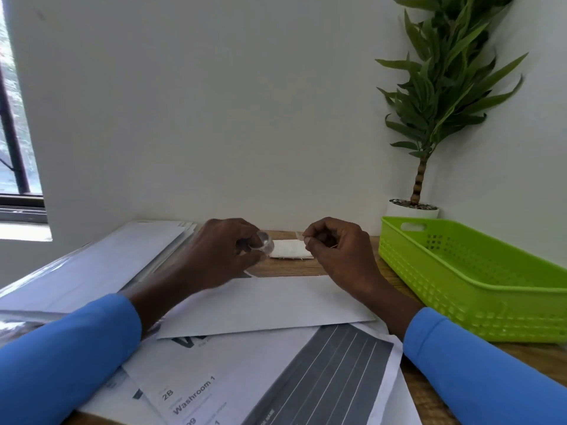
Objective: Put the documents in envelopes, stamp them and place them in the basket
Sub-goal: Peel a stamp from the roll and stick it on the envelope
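- Wooden counter [423, 391] against a white wall: an envelope [270, 305] is laid flat mid-counter, over documents [233, 378], seemingly for stamping.
- A small stamp [300, 235] is pinched in the right hand [337, 250]; a clear small container [265, 242] is gripped in the left hand [221, 253].
- A green basket [478, 289] is kept at the right edge.

2 long blue sleeves [70, 357], bare hands [214, 253]

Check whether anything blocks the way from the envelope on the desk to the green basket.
Nothing visible does. The envelope lies flat just left of the basket, with only bare desk between them. The right hand hovers above that side, and the basket looks empty.
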{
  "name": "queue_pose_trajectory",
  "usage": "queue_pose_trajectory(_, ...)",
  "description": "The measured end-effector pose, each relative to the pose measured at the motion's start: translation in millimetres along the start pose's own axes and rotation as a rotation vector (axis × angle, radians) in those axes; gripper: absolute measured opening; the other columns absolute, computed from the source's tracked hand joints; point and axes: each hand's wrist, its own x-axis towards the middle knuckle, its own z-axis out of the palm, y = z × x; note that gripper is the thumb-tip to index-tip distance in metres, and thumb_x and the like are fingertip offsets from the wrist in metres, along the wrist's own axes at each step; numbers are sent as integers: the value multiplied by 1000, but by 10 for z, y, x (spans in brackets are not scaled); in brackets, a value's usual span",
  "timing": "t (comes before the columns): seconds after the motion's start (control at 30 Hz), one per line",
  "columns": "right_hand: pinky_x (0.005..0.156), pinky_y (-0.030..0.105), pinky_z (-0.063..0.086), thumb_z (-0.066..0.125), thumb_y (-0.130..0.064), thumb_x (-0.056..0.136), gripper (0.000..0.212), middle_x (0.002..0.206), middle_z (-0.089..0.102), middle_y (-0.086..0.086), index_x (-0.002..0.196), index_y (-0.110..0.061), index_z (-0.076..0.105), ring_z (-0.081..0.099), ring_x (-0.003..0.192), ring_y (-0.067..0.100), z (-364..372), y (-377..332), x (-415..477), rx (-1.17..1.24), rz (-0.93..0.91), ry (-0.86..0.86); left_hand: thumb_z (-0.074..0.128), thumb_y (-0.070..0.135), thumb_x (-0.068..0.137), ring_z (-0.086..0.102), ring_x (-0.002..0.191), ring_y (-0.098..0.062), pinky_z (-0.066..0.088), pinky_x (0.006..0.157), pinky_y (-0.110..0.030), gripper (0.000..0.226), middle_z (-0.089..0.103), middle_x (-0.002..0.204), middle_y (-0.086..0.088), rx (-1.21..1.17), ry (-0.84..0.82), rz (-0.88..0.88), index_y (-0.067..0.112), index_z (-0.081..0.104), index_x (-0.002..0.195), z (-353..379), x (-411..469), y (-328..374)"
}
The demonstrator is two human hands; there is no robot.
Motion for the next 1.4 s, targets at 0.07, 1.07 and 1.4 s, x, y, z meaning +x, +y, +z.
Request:
queue_pose_trajectory(0.07,59,19,50,75,-8,81,18,67,72,-7,77,-25,75,66,63,6,23,-2,-6,-6,21,-19,77,39,80,64,70,-5,50,65,-27,18,71,79,13,67,15,-137,22,76,83,-25,143,-133)
queue_pose_trajectory(1.07,56,24,51,79,-12,86,4,74,73,1,86,-11,75,65,66,12,-167,85,90,336,404,-208,79,26,84,68,66,-16,55,68,-35,4,74,70,8,-405,-135,-400,25,76,86,105,428,284)
queue_pose_trajectory(1.4,55,19,53,76,-9,88,11,70,72,0,98,-3,78,64,59,7,-535,119,51,-124,418,-515,72,18,84,60,64,0,48,68,-22,11,69,71,14,-233,-195,-207,25,76,92,678,204,382)
